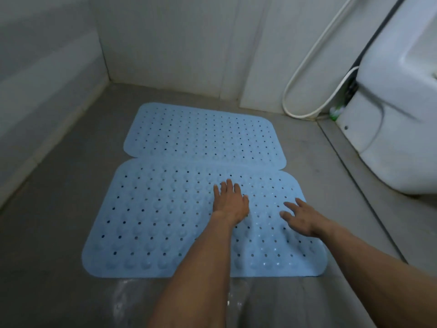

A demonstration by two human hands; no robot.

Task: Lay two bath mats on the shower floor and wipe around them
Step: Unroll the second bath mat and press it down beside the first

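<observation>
Pressing flat, the left hand (230,202) lies open at the centre of the near mat (151,221), the right hand (301,217) open toward its right end; its long axis runs left-right, far edge overlapping the far mat (201,133) on the shower floor (59,197)

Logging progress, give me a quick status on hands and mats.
Left hand flat on near mat, right hand open over it. Far mat laid, edges meeting. Nothing in the way.
</observation>
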